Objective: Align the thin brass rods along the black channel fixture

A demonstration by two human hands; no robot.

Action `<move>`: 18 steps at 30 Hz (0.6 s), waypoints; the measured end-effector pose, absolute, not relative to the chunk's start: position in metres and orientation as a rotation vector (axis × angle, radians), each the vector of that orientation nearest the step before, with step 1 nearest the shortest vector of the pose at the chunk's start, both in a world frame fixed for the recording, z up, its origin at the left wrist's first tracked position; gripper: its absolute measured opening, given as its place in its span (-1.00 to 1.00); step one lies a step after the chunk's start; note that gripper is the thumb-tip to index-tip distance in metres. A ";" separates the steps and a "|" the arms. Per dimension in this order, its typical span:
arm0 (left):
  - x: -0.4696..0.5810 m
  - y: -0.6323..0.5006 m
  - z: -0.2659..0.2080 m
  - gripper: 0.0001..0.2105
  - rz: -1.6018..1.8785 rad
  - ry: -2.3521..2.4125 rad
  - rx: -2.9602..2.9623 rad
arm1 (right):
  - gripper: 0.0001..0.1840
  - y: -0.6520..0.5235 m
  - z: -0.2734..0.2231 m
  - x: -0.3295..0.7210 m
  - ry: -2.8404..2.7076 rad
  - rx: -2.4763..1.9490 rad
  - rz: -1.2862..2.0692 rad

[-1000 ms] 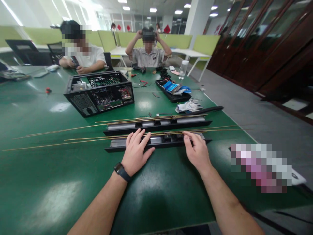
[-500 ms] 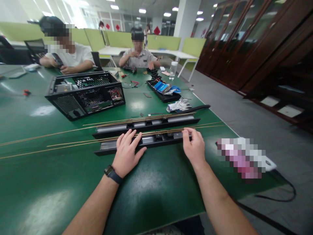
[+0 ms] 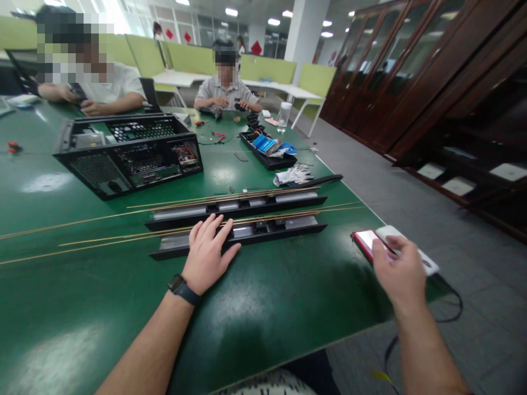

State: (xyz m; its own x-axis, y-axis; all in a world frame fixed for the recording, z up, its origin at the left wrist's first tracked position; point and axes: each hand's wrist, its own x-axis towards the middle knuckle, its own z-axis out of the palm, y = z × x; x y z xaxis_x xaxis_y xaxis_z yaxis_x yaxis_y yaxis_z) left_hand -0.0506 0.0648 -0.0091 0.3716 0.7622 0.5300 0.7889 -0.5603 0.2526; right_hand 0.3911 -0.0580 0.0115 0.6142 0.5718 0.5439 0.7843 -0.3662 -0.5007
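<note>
My left hand, with a dark watch on its wrist, lies flat with fingers spread over the nearer black channel-shaped strip and the thin golden rods along it. A second black strip lies just behind, also with thin golden rods over it. To the right, my right hand has its fingers curled around a phone with a lit screen and red edge. The phone is at the table's right side, beside a white flat device. Part of the phone is hidden under my hand.
An open black computer case stands at the left of the green table. Behind the strips are white gloves and a black tray holding blue parts. Two people sit across the table. A cable hangs off the right edge.
My right hand has left the rods on the nearer strip and moved right, onto the phone. The left hand stays on the strip. The view has shifted a little to the right.
</note>
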 end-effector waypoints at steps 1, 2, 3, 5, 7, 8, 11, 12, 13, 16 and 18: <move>-0.051 0.065 -0.009 -0.47 -0.951 -1.454 -2.567 | -0.31 -0.063 0.009 0.397 -1.063 -2.094 -0.360; -0.051 0.065 -0.009 -0.47 -0.949 -1.454 -2.567 | -0.28 -0.068 0.007 0.401 -1.082 -2.099 -0.357; -0.051 0.065 -0.010 -0.47 -0.946 -1.451 -2.566 | -0.25 -0.071 0.005 0.403 -1.115 -2.097 -0.351; -0.051 0.066 -0.010 -0.47 -0.940 -1.439 -2.564 | -0.18 -0.074 0.000 0.406 -1.177 -2.094 -0.334; -0.052 0.067 -0.012 -0.47 -0.931 -1.430 -2.560 | -0.12 -0.075 -0.006 0.406 -1.203 -2.109 -0.326; -0.052 0.067 -0.012 -0.46 -0.929 -1.430 -2.557 | -0.10 -0.074 -0.008 0.406 -1.207 -2.120 -0.317; -0.053 0.067 -0.013 -0.46 -0.933 -1.438 -2.557 | -0.05 -0.073 -0.013 0.406 -1.226 -2.130 -0.287; -0.053 0.067 -0.013 -0.46 -0.939 -1.440 -2.560 | -0.04 -0.072 -0.013 0.407 -1.232 -2.126 -0.277; -0.053 0.067 -0.013 -0.46 -0.946 -1.440 -2.562 | -0.03 -0.072 -0.013 0.407 -1.235 -2.123 -0.268; -0.052 0.067 -0.013 -0.46 -0.970 -1.441 -2.567 | -0.02 -0.073 -0.012 0.409 -1.214 -2.124 -0.226; -0.052 0.067 -0.013 -0.46 -0.975 -1.442 -2.567 | -0.04 -0.074 -0.011 0.410 -1.190 -2.127 -0.221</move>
